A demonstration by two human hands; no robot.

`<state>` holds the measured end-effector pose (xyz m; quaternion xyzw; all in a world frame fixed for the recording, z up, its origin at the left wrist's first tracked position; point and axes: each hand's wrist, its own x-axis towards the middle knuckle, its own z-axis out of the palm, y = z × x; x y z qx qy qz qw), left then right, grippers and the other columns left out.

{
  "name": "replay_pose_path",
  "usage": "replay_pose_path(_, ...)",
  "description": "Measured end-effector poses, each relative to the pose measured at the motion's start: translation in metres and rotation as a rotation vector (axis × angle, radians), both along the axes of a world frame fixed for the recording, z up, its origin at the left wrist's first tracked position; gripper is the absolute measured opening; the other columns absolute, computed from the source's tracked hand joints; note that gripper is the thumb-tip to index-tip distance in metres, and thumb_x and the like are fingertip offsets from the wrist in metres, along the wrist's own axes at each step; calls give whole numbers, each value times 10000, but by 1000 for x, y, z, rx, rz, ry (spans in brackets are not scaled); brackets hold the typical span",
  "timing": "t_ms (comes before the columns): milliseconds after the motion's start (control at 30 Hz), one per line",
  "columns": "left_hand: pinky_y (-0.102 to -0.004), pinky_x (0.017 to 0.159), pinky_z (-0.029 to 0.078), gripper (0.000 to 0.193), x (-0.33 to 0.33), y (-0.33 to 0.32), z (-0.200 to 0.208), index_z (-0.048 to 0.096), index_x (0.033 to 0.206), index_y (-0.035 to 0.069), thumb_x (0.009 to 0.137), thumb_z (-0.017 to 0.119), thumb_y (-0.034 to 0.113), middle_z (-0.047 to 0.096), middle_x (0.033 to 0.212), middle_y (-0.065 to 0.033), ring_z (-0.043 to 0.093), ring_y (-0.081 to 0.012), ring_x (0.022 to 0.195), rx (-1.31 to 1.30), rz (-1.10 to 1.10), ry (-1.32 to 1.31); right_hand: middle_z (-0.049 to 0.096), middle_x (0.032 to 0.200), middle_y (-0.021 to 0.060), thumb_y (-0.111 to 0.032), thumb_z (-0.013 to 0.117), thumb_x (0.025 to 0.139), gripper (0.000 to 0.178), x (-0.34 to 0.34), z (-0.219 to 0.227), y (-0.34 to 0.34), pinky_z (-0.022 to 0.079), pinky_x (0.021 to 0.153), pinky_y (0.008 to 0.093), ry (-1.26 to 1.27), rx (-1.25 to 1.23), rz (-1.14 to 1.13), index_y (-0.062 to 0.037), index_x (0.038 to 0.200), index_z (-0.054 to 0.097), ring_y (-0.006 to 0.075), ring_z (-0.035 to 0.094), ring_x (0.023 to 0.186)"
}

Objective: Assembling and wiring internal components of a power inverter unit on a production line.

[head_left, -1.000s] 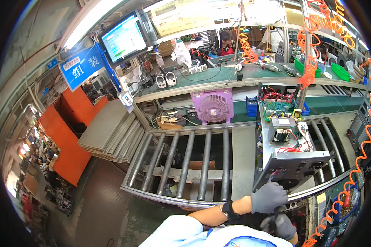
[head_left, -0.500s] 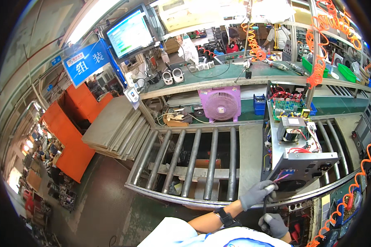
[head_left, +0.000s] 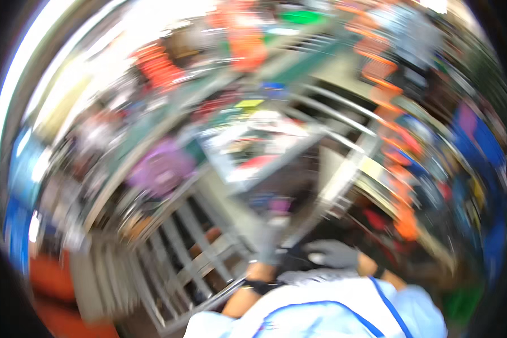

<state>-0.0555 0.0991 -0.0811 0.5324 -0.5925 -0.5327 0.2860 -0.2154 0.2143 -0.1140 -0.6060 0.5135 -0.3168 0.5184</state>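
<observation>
Strong motion blur covers the picture. My left hand, in a grey glove, is raised at the lower front of the electrical unit, its fingers closed round a cable. The pink wire ends of that cable show as a smear above the fingertips. My right hand, also gloved in grey, is nearer to my body, right of the left hand. Its fingers are too smeared to read. The unit stands on the conveyor, top uncovered, with blurred inner parts and wiring showing.
Metal rollers run left of the unit, and more lie beyond it. A purple fan stands behind the conveyor. An orange coiled hose hangs at the right. Stacked flat boards are at lower left.
The whole view has swung to the right and tilted, so the unit now appears nearer the middle. My right hand appears higher, closer to the level of my left hand.
</observation>
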Motion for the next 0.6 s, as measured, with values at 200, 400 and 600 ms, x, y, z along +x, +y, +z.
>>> replay_pose_path(200,-195,375,173,241,-18,-9,-6,548,981,75,865,506,281,247,500,70,224,-43,416,434,-101,569,625,916,112,-284,513,848,358,-134,39,81,492,689,277,-412,21,-381,-15,1078,562,171,593,827)
replay_pose_path(400,-209,409,171,211,-75,9,-38,531,1021,69,888,459,216,236,514,61,190,-57,445,593,180,648,633,779,66,-233,528,831,225,-254,-18,200,452,527,218,-445,22,-1624,-59,951,603,100,580,634)
replay_pose_path(600,-216,386,164,268,-120,32,-20,546,979,53,899,451,290,193,512,64,174,-53,423,671,-19,663,593,919,144,-265,602,735,306,-324,-168,229,476,710,390,350,455,-1777,-50,949,555,303,587,851)
